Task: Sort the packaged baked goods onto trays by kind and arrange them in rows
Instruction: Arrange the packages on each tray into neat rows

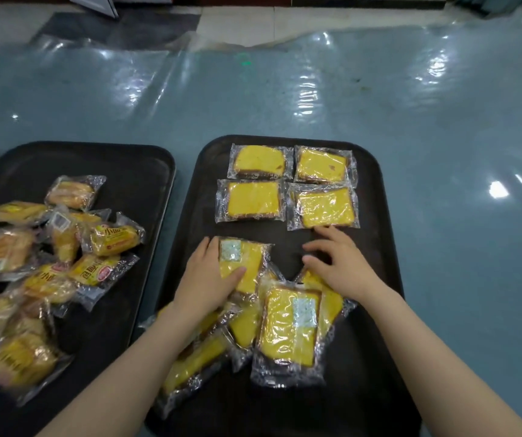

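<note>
Hands: left [204,277] gripping white-labelled cake pack [243,266], right [338,263] hovering.

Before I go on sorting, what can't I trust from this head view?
- Left tray: its pile of packets is motion-blurred and cut by the left edge; no count.
- Slices under the left hand and its forearm: overlapped, count unclear.
- Right hand: blurred; contact unclear.
- Label print: too small.

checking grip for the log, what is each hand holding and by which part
Left hand grips a wrapped cake slice by its left edge, thumb on top. Right hand holds nothing.
</note>
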A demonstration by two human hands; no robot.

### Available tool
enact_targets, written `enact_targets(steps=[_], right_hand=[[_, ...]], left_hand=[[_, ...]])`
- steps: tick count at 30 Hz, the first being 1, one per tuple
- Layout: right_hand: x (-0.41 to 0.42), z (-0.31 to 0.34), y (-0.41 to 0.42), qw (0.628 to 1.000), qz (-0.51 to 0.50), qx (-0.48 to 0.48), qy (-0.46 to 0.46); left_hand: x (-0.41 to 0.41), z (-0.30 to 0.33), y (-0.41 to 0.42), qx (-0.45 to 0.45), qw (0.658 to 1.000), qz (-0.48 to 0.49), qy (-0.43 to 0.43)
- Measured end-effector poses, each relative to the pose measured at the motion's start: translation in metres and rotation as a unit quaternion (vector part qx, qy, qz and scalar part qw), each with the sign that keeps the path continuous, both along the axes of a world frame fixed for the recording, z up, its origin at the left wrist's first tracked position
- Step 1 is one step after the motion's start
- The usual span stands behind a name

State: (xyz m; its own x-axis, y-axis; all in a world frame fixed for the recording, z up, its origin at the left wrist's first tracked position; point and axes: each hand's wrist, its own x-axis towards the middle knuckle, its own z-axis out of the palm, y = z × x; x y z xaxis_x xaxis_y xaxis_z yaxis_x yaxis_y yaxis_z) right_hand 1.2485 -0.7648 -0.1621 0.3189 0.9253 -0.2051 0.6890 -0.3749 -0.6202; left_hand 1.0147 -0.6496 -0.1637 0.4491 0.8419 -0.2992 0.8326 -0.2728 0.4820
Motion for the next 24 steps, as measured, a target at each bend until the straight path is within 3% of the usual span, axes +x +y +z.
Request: enact_targets(steps=[4, 7, 11, 14, 16, 20, 24], right_hand=[[-0.006, 0.005, -0.032, 0.999, -0.007, -0.002, 0.045], [-0.008, 0.016, -0.039, 0.992, -0.103, 0.052, 0.058], [0.001, 0.029, -0.041, 0.949, -0.257, 0.163, 0.081], [0.013, 0.036, -0.04, 0.911, -0.322, 0.228, 0.122], [0.015, 0.036, -0.039, 0.905, -0.33, 0.228, 0.14], [0.012, 0.026, -0.041, 0.909, -0.307, 0.225, 0.169], [0.02, 0.021, -0.04, 0.895, -0.343, 0.215, 0.189]], left_hand=[[-0.004, 0.007, -0.005, -0.031, 0.996, 0.04, -0.07], [-0.001, 0.02, 0.008, -0.059, 0.981, 0.111, -0.151], [0.006, 0.047, 0.026, 0.0, 0.967, 0.113, -0.226], [0.01, 0.059, 0.03, 0.11, 0.971, 0.013, -0.211], [0.011, 0.059, 0.027, 0.176, 0.964, -0.069, -0.185], [0.018, 0.045, 0.014, 0.224, 0.945, -0.195, -0.137], [0.028, 0.029, 0.0, 0.233, 0.94, -0.231, -0.098]])
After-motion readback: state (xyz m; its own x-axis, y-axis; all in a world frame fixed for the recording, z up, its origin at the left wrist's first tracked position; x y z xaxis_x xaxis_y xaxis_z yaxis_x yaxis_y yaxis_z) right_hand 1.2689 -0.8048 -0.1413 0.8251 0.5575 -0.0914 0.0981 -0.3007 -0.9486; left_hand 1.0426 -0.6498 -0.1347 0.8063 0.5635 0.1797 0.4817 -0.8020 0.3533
